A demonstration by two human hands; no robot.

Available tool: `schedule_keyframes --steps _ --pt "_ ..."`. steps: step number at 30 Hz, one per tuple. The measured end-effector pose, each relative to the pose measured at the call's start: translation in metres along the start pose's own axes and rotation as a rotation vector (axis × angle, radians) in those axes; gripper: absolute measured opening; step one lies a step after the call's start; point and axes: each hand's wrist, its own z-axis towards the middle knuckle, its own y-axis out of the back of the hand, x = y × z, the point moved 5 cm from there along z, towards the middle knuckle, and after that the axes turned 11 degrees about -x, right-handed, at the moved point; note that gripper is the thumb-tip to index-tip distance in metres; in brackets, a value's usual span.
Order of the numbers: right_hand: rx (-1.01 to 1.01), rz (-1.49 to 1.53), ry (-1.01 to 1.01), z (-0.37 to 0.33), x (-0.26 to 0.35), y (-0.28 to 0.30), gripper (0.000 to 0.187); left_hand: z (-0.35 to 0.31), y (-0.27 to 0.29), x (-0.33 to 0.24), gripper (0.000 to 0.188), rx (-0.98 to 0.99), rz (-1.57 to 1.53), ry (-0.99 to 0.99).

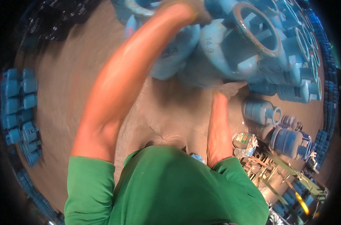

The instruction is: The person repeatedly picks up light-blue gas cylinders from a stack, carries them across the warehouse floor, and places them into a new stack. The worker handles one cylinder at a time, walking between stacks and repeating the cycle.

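Observation:
A blue gas cylinder [211, 48] with a rusty-edged collar ring stands tilted in front of me, blurred by motion. My left hand [194, 9], in a dark glove with a yellowish cuff, reaches across to the cylinder's upper left side. Its fingers are smeared and partly out of the picture. Low on the same cylinder, my right hand [230, 88] in a greyish glove is against or just beside its underside; blur hides how the fingers lie. Another blue cylinder [172, 52] stands just left of it, partly behind my left forearm.
Rows of blue cylinders [290, 71] crowd the right, with a cylinder lying on its side [258, 110] nearer. A darker blue cylinder [286, 142], a labelled tub [243, 140] and a cluttered metal frame [275, 168] lie lower right. Stacked cylinders [20, 97] line the left; dark cylinders [58, 18] stand far left.

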Motion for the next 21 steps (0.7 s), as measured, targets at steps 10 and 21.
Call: schedule_keyframes --steps 10,21 --pt "1.142 -0.186 0.456 -0.182 -0.179 0.022 0.071 -0.1 -0.026 0.071 0.046 -0.192 -0.239 -0.044" --pt "1.052 -0.774 0.273 -0.154 -0.26 0.155 0.074 -0.371 0.007 0.27 0.024 -0.288 -0.683 0.684"
